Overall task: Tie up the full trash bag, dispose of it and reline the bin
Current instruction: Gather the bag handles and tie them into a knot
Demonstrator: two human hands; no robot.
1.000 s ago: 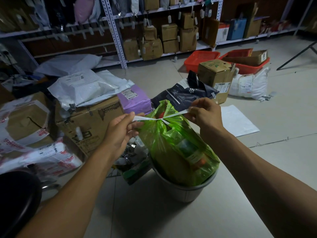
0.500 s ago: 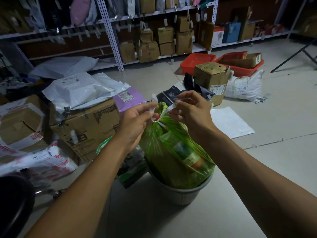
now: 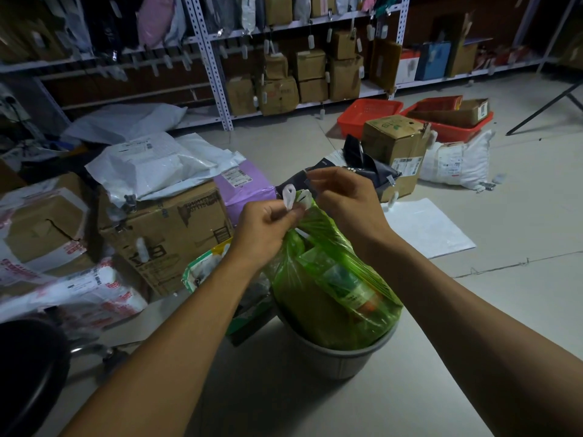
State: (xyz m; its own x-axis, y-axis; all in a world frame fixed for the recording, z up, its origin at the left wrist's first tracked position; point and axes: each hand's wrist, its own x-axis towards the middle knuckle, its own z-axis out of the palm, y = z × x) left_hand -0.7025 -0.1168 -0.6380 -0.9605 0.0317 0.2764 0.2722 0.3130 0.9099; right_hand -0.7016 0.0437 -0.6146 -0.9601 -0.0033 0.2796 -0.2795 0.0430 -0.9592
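Pinching white drawstring (image 3: 289,197), left hand (image 3: 265,230) tops green bag (image 3: 331,285).

A dim storeroom with a pale tiled floor (image 3: 520,222). White metal shelving (image 3: 211,55) runs along the far wall from 10 to 2 o'clock, loaded with cardboard boxes (image 3: 312,77). Red plastic baskets (image 3: 369,115) sit on the floor at 1 o'clock, heaped parcels (image 3: 151,165) at 10 o'clock.

Full translucent green trash bag (image 3: 331,288) standing in a round grey bin (image 3: 344,357) on the floor, neck gathered, white drawstring loops (image 3: 293,198) sticking up at its top
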